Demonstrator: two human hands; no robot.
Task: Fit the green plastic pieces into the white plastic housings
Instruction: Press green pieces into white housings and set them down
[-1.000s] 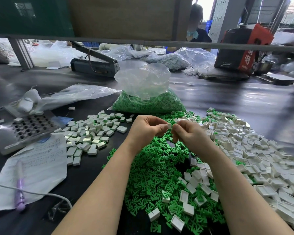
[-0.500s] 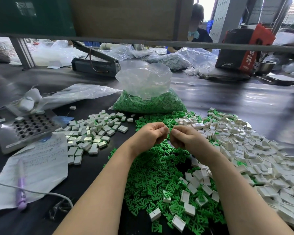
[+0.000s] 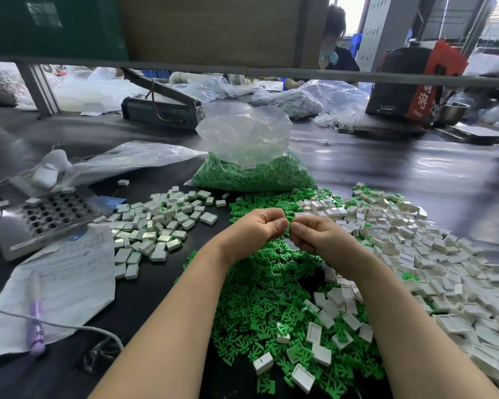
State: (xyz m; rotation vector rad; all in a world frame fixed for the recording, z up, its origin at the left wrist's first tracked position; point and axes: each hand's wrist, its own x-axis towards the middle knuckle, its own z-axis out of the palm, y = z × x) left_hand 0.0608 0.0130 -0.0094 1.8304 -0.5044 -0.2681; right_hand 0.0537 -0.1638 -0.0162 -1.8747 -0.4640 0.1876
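My left hand [image 3: 255, 231] and my right hand [image 3: 319, 239] meet thumb to thumb above the table, and their curled fingers pinch one small part between the tips. The fingertips hide that part. Under and in front of my hands lies a heap of loose green pieces [image 3: 265, 286]. A wide pile of empty white housings [image 3: 421, 243] spreads to the right, with a few scattered on the green heap. Housings with green inserts [image 3: 156, 226] lie in a group to the left. A clear bag of green pieces [image 3: 251, 171] stands behind.
At the left sit a metal jig with holes [image 3: 51, 217], a handwritten sheet [image 3: 69, 280], a purple pen [image 3: 35, 323] and a white cable [image 3: 78, 328]. An empty plastic bag [image 3: 133, 159], a bag sealer [image 3: 162, 109] and a red box [image 3: 415, 82] lie beyond. Another person [image 3: 336, 50] works opposite.
Both hands have sunk a little toward the green heap. The sliver of white part seen between the fingertips earlier is now covered by them.
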